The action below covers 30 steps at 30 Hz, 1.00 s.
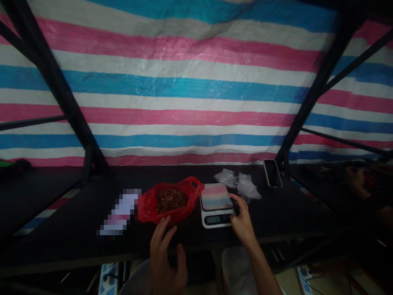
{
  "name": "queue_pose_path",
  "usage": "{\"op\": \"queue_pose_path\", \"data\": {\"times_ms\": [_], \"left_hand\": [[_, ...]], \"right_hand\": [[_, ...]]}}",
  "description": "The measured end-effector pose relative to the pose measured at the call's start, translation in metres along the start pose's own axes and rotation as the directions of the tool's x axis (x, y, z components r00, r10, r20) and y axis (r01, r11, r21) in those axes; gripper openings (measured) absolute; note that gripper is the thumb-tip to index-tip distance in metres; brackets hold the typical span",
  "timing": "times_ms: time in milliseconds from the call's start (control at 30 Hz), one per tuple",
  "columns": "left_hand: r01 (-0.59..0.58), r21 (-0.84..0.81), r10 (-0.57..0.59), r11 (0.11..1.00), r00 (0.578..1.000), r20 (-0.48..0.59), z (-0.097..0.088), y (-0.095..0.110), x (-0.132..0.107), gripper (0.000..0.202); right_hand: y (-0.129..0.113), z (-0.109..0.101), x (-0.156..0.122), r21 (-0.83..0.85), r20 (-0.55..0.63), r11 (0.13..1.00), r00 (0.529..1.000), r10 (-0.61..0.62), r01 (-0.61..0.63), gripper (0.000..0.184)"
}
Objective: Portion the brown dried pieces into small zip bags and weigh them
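My right hand (242, 217) is at the right side of a white kitchen scale (203, 221), its thumb and forefinger spread along the edge and touching it. The scale has a shiny square plate and a small display whose reading I cannot make out. Just left of it lies an open red plastic bag (147, 206) with small brown dried pieces (172, 200) inside. My left hand (167, 254) hovers in front of the bag, fingers apart and holding nothing. Behind the scale are several small clear plastic bags (245, 185).
A phone (272, 173) lies at the back right of the black table (82, 213). A blurred-out sheet (119, 213) lies left of the red bag. Black metal posts (58, 90) flank a striped tarp (190, 82). Another person's hand (356, 182) shows at far right.
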<state>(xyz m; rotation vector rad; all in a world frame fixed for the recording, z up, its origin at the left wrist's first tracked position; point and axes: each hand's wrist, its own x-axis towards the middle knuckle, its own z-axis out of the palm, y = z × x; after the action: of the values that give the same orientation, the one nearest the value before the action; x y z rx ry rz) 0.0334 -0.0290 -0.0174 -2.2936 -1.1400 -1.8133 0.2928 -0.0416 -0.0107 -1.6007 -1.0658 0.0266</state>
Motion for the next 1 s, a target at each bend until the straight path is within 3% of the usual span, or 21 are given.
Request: {"op": "queue_pose_path", "data": {"times_ms": [133, 233, 400, 500, 600, 800, 1000], "left_hand": [[0.197, 0.126, -0.180, 0.972, 0.974, -0.135, -0.004, 0.000, 0.011, 0.035], [0.233, 0.166, -0.207, 0.958, 0.965, -0.162, -0.008, 0.000, 0.016, 0.030], [0.100, 0.225, -0.064, 0.969, 0.985, -0.163, -0.009, -0.004, 0.009, 0.034], [0.012, 0.219, 0.022, 0.976, 0.989, -0.148, -0.008, -0.009, 0.002, 0.041], [-0.007, 0.201, 0.035, 0.980, 0.990, -0.138, -0.007, -0.015, -0.003, 0.045], [-0.051, 0.204, 0.076, 0.978, 0.990, -0.117, -0.014, -0.027, -0.004, 0.044], [0.027, 0.180, 0.003, 0.983, 0.986, -0.167, -0.024, -0.024, -0.002, 0.036]], "right_hand": [[-0.008, -0.022, 0.006, -0.063, -0.088, 0.991, 0.989, -0.122, 0.116, 0.039], [-0.005, -0.035, 0.017, -0.219, -0.182, 0.974, 0.979, -0.095, 0.054, 0.032], [0.014, -0.036, 0.030, -0.296, -0.131, 0.949, 0.989, 0.072, -0.108, 0.046], [0.022, -0.034, 0.037, -0.237, -0.168, 0.969, 0.985, 0.033, -0.073, 0.046], [0.024, -0.038, 0.055, -0.243, -0.228, 0.970, 0.973, -0.039, -0.018, 0.047], [0.010, -0.047, 0.108, -0.433, -0.047, 0.900, 0.996, -0.079, 0.051, 0.024], [0.002, -0.064, 0.130, -0.561, 0.066, 0.826, 0.998, -0.009, 0.045, 0.010]]}}
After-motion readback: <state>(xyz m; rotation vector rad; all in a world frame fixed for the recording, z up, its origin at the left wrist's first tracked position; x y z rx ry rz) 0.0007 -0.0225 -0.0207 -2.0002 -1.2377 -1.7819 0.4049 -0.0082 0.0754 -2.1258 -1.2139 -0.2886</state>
